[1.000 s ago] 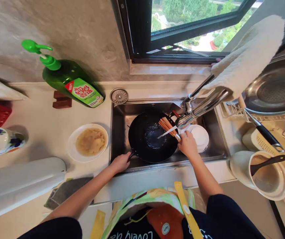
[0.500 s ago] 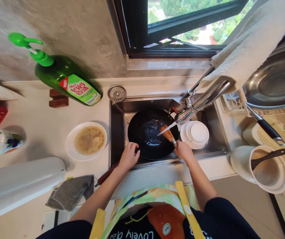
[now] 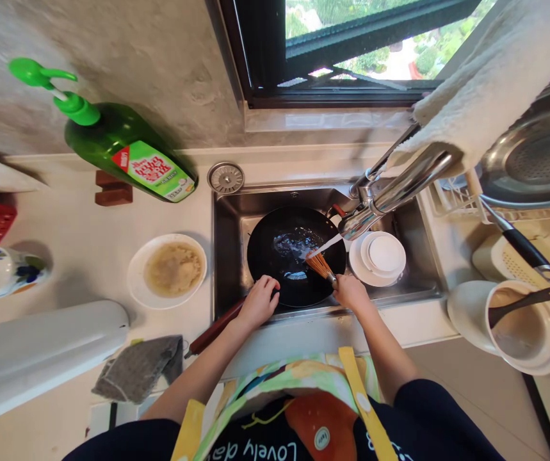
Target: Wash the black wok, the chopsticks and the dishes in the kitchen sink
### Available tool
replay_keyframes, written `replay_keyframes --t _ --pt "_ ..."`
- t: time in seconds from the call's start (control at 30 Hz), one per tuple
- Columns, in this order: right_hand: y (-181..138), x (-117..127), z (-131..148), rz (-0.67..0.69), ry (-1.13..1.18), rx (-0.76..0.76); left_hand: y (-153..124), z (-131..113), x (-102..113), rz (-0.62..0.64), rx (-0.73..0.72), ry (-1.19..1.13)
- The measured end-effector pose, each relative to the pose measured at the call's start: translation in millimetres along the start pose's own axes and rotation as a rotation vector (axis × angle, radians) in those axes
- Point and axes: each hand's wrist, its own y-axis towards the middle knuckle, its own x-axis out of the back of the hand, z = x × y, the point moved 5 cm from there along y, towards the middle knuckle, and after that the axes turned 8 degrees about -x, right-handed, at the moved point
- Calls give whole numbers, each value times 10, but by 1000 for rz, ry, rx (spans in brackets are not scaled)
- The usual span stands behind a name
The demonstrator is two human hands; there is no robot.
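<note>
A black wok (image 3: pixel 265 243) sits in the steel sink (image 3: pixel 230 205), with some water in its bottom and its wooden handle (image 3: pixel 217 330) resting over the front edge. My left hand (image 3: pixel 260 302) is closed on the wok's near rim, beside where the handle joins. In my right hand (image 3: pixel 351 294) is the short grip of a wok brush (image 3: pixel 320 264), whose orange-brown bristles touch the inside of the wok. Water runs from the faucet (image 3: pixel 358 224) onto the bristles.
White dishes (image 3: pixel 383 253) are stacked at the sink's right. On the left counter stand a plate of cloudy liquid (image 3: pixel 135 275), a green soap bottle (image 3: pixel 125 153) and a grey cloth (image 3: pixel 140 368). A white pot (image 3: pixel 467 314) with a dark spoon is at right.
My left hand has shifted right along the wok's rim, and more of the handle shows. The brush has moved slightly left and toward me inside the wok.
</note>
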Motion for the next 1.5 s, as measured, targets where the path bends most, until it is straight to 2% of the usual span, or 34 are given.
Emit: replay_keyframes --t 0.37,1.03,1.5 --pt "-71 36 111 16 19 31 30 -29 -5 30 8 6" --pt "-42 22 109 -20 51 56 9 -19 -66 45 5 -13" --pt "-26 -39 131 17 39 47 16 -16 -83 49 9 -16"
